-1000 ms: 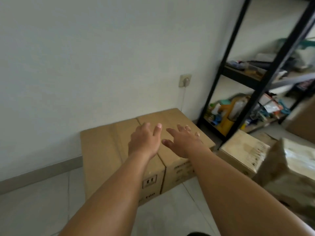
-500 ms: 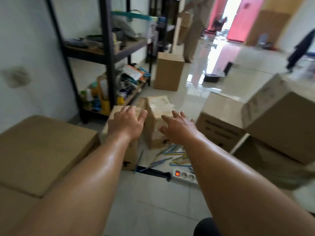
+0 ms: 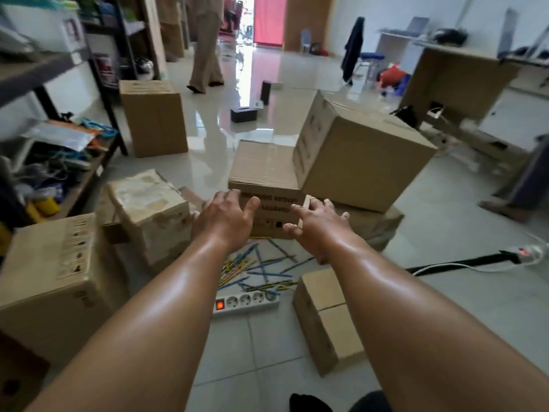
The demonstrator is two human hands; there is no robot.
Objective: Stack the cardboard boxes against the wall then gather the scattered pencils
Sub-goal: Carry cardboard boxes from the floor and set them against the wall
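Observation:
Several cardboard boxes lie scattered over the tiled floor. A mid-sized box with printed text point(image 3: 264, 171) stands straight ahead, and a large tilted box point(image 3: 359, 156) leans against its right side. My left hand point(image 3: 225, 218) and my right hand point(image 3: 315, 227) are stretched out in front of the printed box, fingers spread, holding nothing. Coloured pencils point(image 3: 258, 269) lie in a loose heap on the floor below my hands. A worn box point(image 3: 151, 209) stands left of them, another box point(image 3: 50, 275) sits at near left, and a small box point(image 3: 326, 316) is at near right.
A white power strip point(image 3: 246, 301) lies just before the pencils; its black cable point(image 3: 463, 263) runs right. A black shelf rack point(image 3: 59, 84) full of clutter lines the left. A tall box point(image 3: 154, 117) stands farther back. A person point(image 3: 206, 43) walks at the far end. Desks stand at right.
My view has swung right, away from the wall and its two boxes, to the middle of the room. Both hands stayed outstretched and now hover at the printed box.

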